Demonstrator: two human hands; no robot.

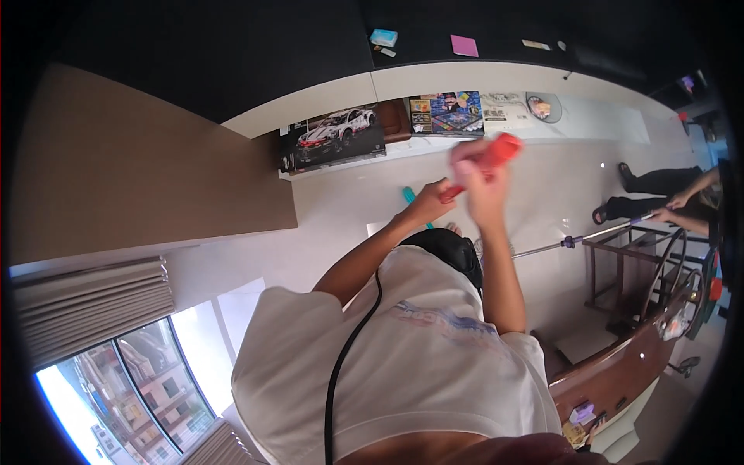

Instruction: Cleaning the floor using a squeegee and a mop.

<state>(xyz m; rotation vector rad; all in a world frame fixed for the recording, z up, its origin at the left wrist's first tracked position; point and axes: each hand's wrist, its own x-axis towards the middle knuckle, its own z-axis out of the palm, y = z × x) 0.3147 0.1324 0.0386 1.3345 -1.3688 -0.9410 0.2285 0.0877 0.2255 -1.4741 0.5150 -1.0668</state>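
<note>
Both my hands are raised in front of me over the pale floor, around a bright red object (505, 147) that is smeared by motion. It has a broad end at the upper right and a narrower end at the lower left; its kind cannot be made out. My right hand (482, 177) is closed around its middle. At the narrow end, my left hand (431, 204) is closed with its fingers on the red piece. Beneath my left hand, a teal strip-like thing (409, 195) lies low down, partly hidden by my arm.
Ahead, a white ledge holds a car model box (333, 138), a board game box (447, 113) and a round tray (544, 107). At right, another person's hands (673, 209) hold a long mop-like pole (572, 242) beside a dark wooden chair (620, 263) and a glossy brown table (612, 387).
</note>
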